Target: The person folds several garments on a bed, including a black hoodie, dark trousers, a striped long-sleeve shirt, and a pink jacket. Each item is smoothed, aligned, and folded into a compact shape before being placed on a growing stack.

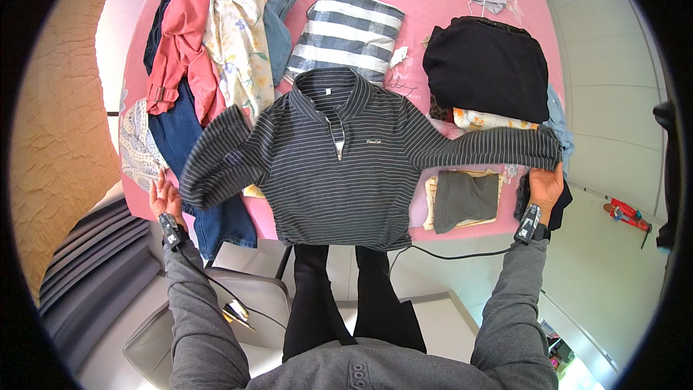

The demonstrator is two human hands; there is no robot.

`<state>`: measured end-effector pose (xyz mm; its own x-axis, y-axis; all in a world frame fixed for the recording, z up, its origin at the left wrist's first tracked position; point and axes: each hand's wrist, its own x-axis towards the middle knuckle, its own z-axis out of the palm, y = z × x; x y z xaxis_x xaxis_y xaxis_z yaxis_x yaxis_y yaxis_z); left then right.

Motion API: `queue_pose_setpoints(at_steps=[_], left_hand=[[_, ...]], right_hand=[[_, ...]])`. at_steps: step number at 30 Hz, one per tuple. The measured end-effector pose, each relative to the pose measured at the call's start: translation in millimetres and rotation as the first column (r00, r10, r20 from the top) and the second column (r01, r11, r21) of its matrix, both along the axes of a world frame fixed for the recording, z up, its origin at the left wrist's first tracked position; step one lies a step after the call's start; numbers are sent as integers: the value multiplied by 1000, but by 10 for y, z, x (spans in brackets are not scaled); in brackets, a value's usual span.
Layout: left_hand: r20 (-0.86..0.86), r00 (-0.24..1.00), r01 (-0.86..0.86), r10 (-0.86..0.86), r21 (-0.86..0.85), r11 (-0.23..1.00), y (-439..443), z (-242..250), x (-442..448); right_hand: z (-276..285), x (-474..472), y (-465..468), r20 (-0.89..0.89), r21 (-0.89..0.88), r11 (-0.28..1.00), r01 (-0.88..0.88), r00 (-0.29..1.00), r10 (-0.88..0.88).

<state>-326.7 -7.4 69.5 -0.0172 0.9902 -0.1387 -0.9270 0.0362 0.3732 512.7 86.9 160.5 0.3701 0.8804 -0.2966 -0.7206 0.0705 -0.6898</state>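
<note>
A dark striped pullover [341, 189] with a stand collar and a half zip lies spread front up on the pink bedding, its hem towards me. My right hand [546, 187] is at the cuff of the sleeve on the right, which is stretched out sideways; the fingers are partly hidden under the cuff. The sleeve on the left is bent and looks blurred. Beside it my left hand [166, 199] is raised with its fingers apart, holding nothing. Both wrists carry small strapped devices with black cables.
Left on the pink bedding [265, 211] lie a coral garment [187, 38], a floral garment [238, 38] and jeans [178, 124]. A folded checked cloth [349, 32] lies beyond the collar. Black folded clothing [484, 67] and a small grey folded cloth [466, 200] are at right. A chair [157, 346] stands below.
</note>
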Motion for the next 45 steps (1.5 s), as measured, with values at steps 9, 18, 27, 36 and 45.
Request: queue_pose_setpoints(at_steps=[9, 18, 27, 36, 45], left_hand=[[-842, 319, -409, -435, -536, 739, 395, 140, 793], [-825, -490, -240, -282, -183, 953, 686, -287, 1457], [-287, 795, -587, 534, -583, 561, -493, -55, -322], [-470, 641, -734, 607, -608, 303, -1701, -89, -762], [-360, 668, -682, 651, -646, 343, -1467, -92, -487]], right_hand=[[-84, -159, -418, 41, -312, 949, -35, 998, 50], [184, -953, -335, 631, -301, 929, 214, 776, 26], [225, -3011, -543, 853, -508, 855, 105, -78, 516], [-727, -4822, -938, 735, -647, 307, -698, -466, 492], [-1195, -3707, -804, 691, -711, 555, -432, -278, 668]])
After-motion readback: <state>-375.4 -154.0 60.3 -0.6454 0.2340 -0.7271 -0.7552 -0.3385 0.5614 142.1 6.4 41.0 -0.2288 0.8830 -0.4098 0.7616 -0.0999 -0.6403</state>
